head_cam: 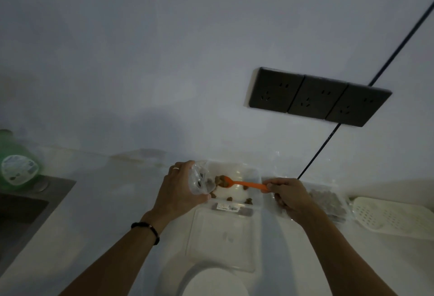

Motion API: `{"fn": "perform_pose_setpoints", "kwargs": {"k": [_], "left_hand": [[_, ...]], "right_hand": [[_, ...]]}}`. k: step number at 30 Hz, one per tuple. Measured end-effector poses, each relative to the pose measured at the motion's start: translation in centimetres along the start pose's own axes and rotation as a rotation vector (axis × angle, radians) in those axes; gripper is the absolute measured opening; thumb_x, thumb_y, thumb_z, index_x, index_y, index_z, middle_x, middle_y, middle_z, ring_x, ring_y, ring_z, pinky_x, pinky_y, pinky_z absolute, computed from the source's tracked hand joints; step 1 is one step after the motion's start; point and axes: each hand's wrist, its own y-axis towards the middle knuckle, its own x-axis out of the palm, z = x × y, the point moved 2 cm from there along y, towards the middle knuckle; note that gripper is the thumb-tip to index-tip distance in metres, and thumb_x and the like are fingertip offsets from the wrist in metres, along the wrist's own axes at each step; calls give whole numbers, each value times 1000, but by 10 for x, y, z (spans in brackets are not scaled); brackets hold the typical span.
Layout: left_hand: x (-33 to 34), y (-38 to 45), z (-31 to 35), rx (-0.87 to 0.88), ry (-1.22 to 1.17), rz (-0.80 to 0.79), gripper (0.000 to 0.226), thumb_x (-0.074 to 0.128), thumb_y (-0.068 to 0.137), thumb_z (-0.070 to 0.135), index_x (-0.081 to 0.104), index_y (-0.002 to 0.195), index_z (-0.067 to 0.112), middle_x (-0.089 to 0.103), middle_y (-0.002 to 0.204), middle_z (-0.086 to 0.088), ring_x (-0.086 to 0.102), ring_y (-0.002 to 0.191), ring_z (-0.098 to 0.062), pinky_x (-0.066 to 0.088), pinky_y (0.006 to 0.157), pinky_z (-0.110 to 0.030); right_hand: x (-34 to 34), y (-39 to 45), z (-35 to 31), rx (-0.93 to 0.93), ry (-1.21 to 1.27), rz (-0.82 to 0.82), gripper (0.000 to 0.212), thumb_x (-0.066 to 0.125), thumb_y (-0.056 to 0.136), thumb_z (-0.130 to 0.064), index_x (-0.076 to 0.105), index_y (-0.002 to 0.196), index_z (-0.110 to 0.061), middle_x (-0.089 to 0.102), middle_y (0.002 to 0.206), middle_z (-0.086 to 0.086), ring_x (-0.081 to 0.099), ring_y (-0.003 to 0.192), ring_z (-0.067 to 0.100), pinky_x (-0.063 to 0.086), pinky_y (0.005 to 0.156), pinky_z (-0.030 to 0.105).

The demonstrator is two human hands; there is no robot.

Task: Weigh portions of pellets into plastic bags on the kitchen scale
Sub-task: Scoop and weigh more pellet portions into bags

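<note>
My left hand [179,189] grips a small clear plastic bag [201,181] held open beside a clear plastic container [254,176] with a few brown pellets [248,200] left on its white bottom. My right hand [287,196] pinches the handle of an orange spoon [246,184]. The spoon's bowl carries brown pellets and points at the bag's mouth. A round white object [215,282], perhaps the scale, sits at the bottom edge.
A clear lid [222,240] lies flat in front of the container. Bagged pellets [328,203] lie to the right, beside a perforated white tray [394,218]. A sink [21,209] and a green bottle [16,166] are at the left. Black wall sockets [317,97] and a cable [385,65] hang behind.
</note>
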Motion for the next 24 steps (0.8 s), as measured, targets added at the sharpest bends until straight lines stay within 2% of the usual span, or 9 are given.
{"fn": "perform_pose_setpoints", "kwargs": {"k": [4,8,9,10,12,14,20,24], "left_hand": [[6,9,8,13,2,-14,91,86,61,43,41,136,17,46,129,-1,44,119,-18,40,92,-29],[9,17,20,5,-41,-28,95,85,62,47,37,139,18,43,131,-1,42,122,-18,40,96,-29],[9,19,24,1,-70,-31,96,85,62,47,36,140,19,43,131,-1,42,121,-17,40,96,-29],[9,20,28,1,-107,-29,96,85,63,46,36,140,19,42,131,0,42,121,-16,40,96,-28],[8,22,35,2,-184,-18,94,86,63,45,35,139,21,42,130,2,43,119,-14,40,94,-27],[6,23,41,-17,-238,-9,94,86,63,44,35,139,23,42,130,3,43,117,-13,40,91,-26],[4,24,42,-30,-282,29,91,87,62,42,38,135,22,45,124,3,44,113,-14,42,86,-26],[6,22,40,-30,-249,33,92,86,62,44,36,137,22,43,125,5,42,114,-12,43,91,-28]], "right_hand": [[-14,-6,-25,-56,2,33,17,55,89,8,71,93,5,53,41,2,29,30,8,22,33,13],[-11,-22,-54,-194,-57,8,17,55,91,4,71,95,2,68,60,4,33,34,6,27,33,17],[-8,-25,-61,-249,-118,1,17,56,91,2,72,94,-1,68,62,2,39,36,4,30,36,14],[-5,-29,-67,-316,-198,-3,17,57,91,0,73,93,-5,69,67,-1,48,40,2,34,42,9],[4,-35,-77,-470,-381,-8,18,59,91,-4,74,92,-13,71,82,-6,62,66,-4,42,60,6],[10,-40,-83,-586,-496,-9,18,60,91,-7,75,93,-17,70,90,-12,62,84,-3,43,70,3],[11,-50,-89,-752,-632,-1,18,60,92,-8,75,96,-16,68,89,-12,59,73,-9,40,68,1],[5,-52,-84,-715,-499,52,18,59,92,-7,74,96,-16,67,89,-14,58,72,-14,43,63,3]]}}
